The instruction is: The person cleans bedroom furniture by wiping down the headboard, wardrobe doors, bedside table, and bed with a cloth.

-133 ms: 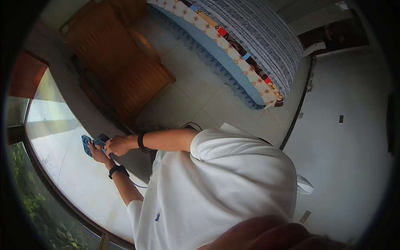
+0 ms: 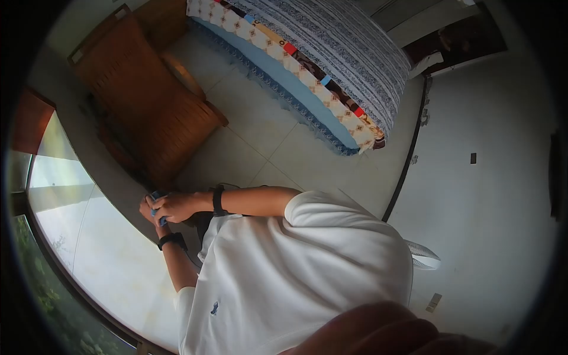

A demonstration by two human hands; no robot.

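Blue cloth (image 2: 158,208) bunched between your hands, your right hand (image 2: 177,207) closed over it, your left hand (image 2: 148,210) gripping beneath, beside the window sill (image 2: 112,248), wooden chair (image 2: 148,112) nearby.

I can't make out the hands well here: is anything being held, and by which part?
A blue cloth, bunched between the left hand and right hand. Only small bits show, so which part is gripped cannot be told.
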